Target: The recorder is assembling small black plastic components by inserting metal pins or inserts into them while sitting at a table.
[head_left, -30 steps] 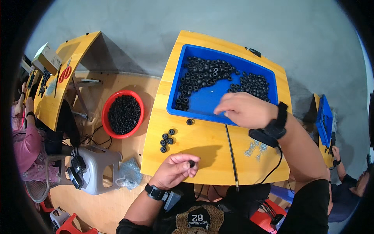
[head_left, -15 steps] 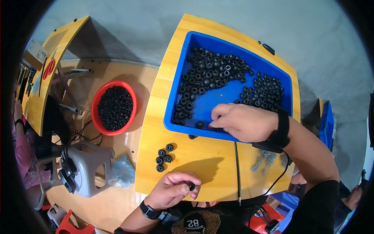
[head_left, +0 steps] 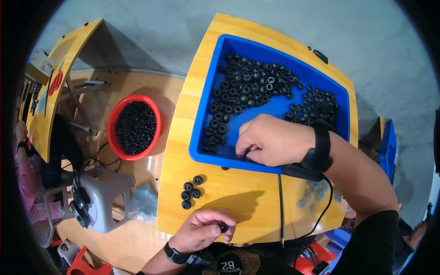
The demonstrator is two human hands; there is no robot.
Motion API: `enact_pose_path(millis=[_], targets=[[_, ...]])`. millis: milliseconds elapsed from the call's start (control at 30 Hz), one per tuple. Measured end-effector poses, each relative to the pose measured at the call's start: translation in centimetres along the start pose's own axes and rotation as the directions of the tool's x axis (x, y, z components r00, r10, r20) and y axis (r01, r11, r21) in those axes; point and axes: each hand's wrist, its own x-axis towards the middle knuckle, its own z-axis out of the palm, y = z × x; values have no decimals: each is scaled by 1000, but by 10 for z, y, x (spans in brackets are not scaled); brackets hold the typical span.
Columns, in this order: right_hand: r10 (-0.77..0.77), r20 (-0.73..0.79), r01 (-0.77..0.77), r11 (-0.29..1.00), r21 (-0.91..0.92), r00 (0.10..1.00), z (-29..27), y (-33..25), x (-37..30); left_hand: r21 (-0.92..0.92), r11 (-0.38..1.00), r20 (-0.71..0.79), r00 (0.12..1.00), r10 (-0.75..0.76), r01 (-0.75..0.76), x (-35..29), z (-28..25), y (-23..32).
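Observation:
A small round black part with a hollow centre sits pinched between the thumb and fingers of my left hand, above the table's near edge. My right hand reaches over the near wall of a blue tray, fingers curled down and closed inside it. Whatever those fingertips grip is hidden beneath the hand. Many similar black parts are heaped at the tray's far left, and smaller black pieces pile up along its right side. Several hollow black parts stand grouped on the table, left of the tray's front.
The yellow wooden table carries a thin black rod, a black cable and scattered small grey bits. On the floor at left are a red basin of black pieces, a grey stool and a clear bag.
My right hand has shifted left and slightly nearer inside the tray, its fingers curling further down. My left hand keeps its pinch on the black part, slightly lower in view.

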Motion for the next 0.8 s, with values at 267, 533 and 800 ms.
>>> enact_pose_path(millis=[267, 533, 800], targets=[[63, -39, -72, 956, -285, 997, -9, 14, -59, -14, 1000, -12, 1000, -10, 10, -1, 1, 0], [177, -296, -267, 916, -299, 939, -16, -2, -117, -26, 1000, -46, 999, 11, -13, -4, 0, -2], [208, -553, -311, 945, -99, 807, 68, -59, -175, 30, 998, -68, 996, 51, -49, -3, -4, -4]])
